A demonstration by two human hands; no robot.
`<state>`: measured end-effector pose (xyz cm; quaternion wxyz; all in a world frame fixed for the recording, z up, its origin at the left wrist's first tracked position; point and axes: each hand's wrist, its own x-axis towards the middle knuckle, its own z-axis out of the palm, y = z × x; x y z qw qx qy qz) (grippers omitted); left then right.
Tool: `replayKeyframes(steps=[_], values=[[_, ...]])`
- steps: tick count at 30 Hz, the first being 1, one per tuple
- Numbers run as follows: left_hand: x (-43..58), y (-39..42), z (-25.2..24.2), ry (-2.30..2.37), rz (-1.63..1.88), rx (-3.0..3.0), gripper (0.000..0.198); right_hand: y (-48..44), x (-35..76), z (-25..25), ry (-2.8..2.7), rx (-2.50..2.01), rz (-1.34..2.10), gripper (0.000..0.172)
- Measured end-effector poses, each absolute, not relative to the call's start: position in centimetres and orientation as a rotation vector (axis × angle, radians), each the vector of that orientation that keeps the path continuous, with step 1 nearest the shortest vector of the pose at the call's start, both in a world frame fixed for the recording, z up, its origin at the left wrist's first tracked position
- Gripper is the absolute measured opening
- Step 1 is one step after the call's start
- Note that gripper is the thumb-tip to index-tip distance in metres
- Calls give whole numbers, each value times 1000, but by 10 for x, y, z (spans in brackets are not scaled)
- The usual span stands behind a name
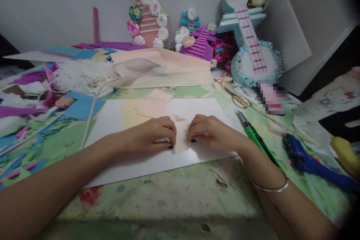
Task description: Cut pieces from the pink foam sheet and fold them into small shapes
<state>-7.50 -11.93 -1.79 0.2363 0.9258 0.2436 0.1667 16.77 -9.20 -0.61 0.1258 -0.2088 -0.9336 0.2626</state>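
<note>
A small piece of pale peach paper [182, 140] is stretched between my two hands, low over a white board [123, 168]. My left hand [160, 134] pinches its left edge, the dark thumbnail pointing inward. On the opposite edge, my right hand [204, 131] grips the same piece between thumb and curled fingers. Just beyond my hands, a larger peach paper piece [157, 104] and a tiny scrap [179, 117] lie on the board. A yellowish tint shows on the board's left part.
Right of the board lie a green utility knife [254, 138], scissors [241, 100] and a blue glue gun [309, 157]. Paper scraps [30, 146] and white shredded strands [83, 75] cover the left side. Decorated guitar-like crafts [253, 52] stand along the wall behind a crumpled peach sheet [168, 69].
</note>
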Motion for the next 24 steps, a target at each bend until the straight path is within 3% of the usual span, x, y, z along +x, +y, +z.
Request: replayKeyframes(steps=[12,24], values=[[-70,-121,-19,812,505,2439,17,-100,155,-7,-2710,-616,727,32],[-64,-124,-23,1016,614,2412,14,-104,148,-13,-2650,-803,790,17]])
